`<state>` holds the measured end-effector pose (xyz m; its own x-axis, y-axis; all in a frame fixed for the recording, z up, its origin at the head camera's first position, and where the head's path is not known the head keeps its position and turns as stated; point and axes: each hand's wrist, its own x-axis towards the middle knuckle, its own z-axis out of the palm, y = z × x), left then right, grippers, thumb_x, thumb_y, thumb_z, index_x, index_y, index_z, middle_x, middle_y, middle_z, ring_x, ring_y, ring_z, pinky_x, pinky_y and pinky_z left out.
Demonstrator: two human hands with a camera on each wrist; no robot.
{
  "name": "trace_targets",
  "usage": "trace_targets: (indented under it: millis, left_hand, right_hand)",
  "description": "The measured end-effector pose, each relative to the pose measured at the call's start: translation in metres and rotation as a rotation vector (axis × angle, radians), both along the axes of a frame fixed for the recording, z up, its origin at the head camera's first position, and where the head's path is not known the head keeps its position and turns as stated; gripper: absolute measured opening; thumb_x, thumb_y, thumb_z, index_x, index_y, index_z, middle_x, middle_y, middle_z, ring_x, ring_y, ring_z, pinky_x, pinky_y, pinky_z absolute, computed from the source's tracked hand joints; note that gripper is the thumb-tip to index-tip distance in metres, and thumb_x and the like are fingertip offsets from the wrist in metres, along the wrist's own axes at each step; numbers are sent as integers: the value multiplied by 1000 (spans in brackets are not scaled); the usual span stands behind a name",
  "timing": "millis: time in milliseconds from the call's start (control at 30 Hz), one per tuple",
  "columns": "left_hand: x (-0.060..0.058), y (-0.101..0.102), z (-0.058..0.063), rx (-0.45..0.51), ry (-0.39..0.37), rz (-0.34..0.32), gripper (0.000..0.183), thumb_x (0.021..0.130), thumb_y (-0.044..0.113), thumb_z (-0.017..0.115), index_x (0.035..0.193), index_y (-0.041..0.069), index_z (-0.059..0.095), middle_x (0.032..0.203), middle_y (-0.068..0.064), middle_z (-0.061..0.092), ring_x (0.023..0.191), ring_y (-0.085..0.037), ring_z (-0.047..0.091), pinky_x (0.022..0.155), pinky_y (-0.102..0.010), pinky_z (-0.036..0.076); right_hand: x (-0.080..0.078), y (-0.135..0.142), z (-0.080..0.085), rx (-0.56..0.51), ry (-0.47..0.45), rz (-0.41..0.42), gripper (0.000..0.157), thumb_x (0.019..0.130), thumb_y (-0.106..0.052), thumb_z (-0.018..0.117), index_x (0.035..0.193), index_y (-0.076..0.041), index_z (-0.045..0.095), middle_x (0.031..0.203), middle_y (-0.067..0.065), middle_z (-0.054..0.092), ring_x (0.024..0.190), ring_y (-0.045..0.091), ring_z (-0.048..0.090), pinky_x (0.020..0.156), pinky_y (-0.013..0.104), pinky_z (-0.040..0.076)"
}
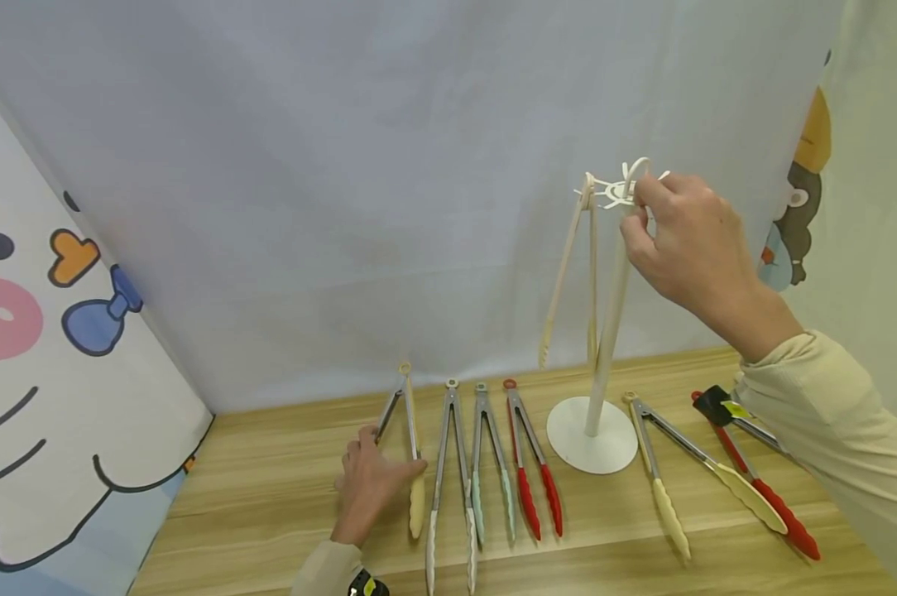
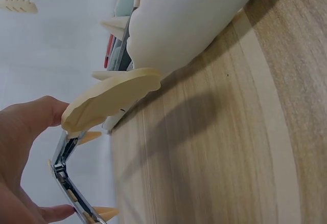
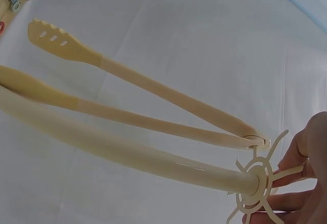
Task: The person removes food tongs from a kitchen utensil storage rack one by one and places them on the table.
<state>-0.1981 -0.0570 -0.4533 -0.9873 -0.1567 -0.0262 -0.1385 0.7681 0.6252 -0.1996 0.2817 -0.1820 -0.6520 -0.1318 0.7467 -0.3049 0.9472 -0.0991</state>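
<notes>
My left hand (image 1: 370, 476) is low over the table, its thumb and fingers gripping both arms of metal tongs with cream tips (image 1: 416, 507). In the left wrist view, one cream tip (image 2: 110, 98) points away from the thumb. Higher up, my right hand (image 1: 690, 240) pinches the loop handle (image 1: 640, 160) on top of a white stand (image 1: 611, 314). Spoke-like hooks ring the stand's head. From a hook on the left side hang slim beige tongs (image 1: 593, 273), arms spread, slotted tip (image 3: 56, 40) showing in the right wrist view.
Along the wooden table (image 1: 255, 497) lie white-tipped tongs (image 1: 440, 463), mint-tipped tongs (image 1: 477, 488) and red-tipped tongs (image 1: 525, 497). Right of the stand's round base (image 1: 575, 443) are cream-tipped tongs (image 1: 668, 513), red-tipped tongs (image 1: 787, 513) and a black-ended utensil (image 1: 712, 406). A light cloth (image 1: 307, 207) hangs behind.
</notes>
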Motion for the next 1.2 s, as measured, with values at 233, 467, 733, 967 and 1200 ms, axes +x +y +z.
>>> trace_targets:
  millis: [233,467,733,967,1200]
  left_hand:
    - [1,-3,-2,-15,-9,14,90,56,48,73,128,9,34,115,-19,43,104,-35,41,77,-59,30]
    - [3,-4,0,-31,-25,7,87,58,48,72,126,8,36,112,-19,45,100,-34,43,75,-56,31]
    - [4,-5,-5,-63,-36,6,86,59,51,70,125,8,36,114,-19,44,102,-34,42,77,-58,28]
    - [2,-1,-7,-108,-5,-7,95,56,62,68,128,9,33,116,-21,42,103,-36,42,76,-62,27]
    - [1,3,-8,-148,18,4,95,55,60,69,126,8,35,114,-21,43,102,-36,40,77,-62,27]
  right_hand:
    - [0,-1,-1,-7,-4,1,12,81,-10,40,74,-5,48,63,8,44,58,24,38,47,35,29]
    - [0,-2,-1,-10,2,4,12,80,-9,40,73,-4,48,62,8,43,58,24,37,47,35,28]
    - [-1,-2,-1,-6,-7,9,12,81,-9,40,75,-4,49,63,9,44,59,24,37,47,35,28]
    - [-1,-1,-1,-9,-12,2,12,81,-9,40,74,-4,48,64,9,44,59,25,38,47,36,29]
    - [-1,-1,-1,-11,-14,7,11,81,-9,40,75,-5,48,64,9,45,58,24,37,47,35,28]
